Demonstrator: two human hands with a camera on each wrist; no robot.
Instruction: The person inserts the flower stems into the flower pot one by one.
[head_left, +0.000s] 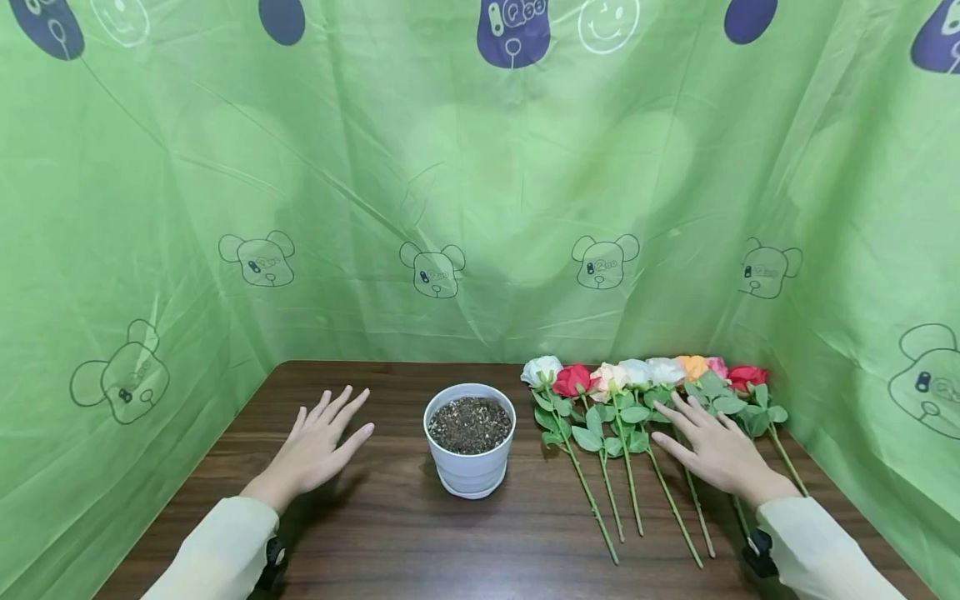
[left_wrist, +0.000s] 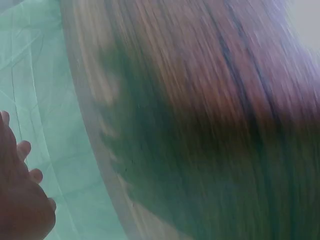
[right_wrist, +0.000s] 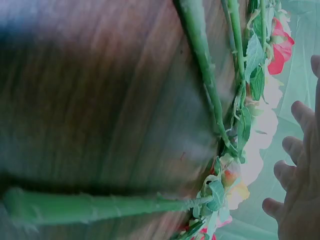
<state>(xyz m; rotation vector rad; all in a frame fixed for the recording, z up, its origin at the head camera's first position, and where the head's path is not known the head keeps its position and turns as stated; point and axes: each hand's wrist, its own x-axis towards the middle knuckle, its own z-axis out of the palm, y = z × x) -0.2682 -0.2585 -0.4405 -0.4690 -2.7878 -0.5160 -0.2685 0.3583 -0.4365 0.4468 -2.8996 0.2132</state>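
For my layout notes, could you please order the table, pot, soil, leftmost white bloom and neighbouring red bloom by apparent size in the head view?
1. Table
2. Pot
3. Soil
4. Leftmost white bloom and neighbouring red bloom: look alike, so unranked

A creased green cloth [head_left: 360,142] hangs behind and along both sides of the dark wooden surface [head_left: 390,533]. Outlined bear heads [head_left: 602,265] dot it, with purple shapes [head_left: 513,48] and white smiley faces [head_left: 600,23] higher up.
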